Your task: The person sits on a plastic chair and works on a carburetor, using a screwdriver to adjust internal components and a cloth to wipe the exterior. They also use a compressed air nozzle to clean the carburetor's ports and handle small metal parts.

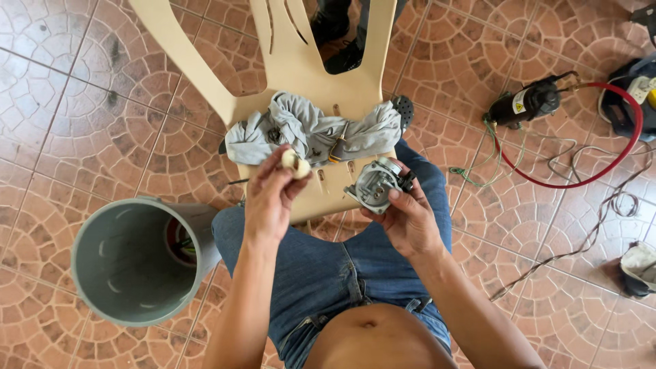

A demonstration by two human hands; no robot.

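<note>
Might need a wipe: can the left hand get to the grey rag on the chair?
Probably yes. The left hand hovers just before the rag, nothing between them, but its fingers already pinch a small pale piece.

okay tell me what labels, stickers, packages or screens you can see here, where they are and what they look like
Sticker: on the side of the black cylindrical motor lying on the tiled floor, upper right; small, yellow and white, a warning-type label.
No packages, signs or screens in view; nothing labelled on the metal part in the right hand.
</note>
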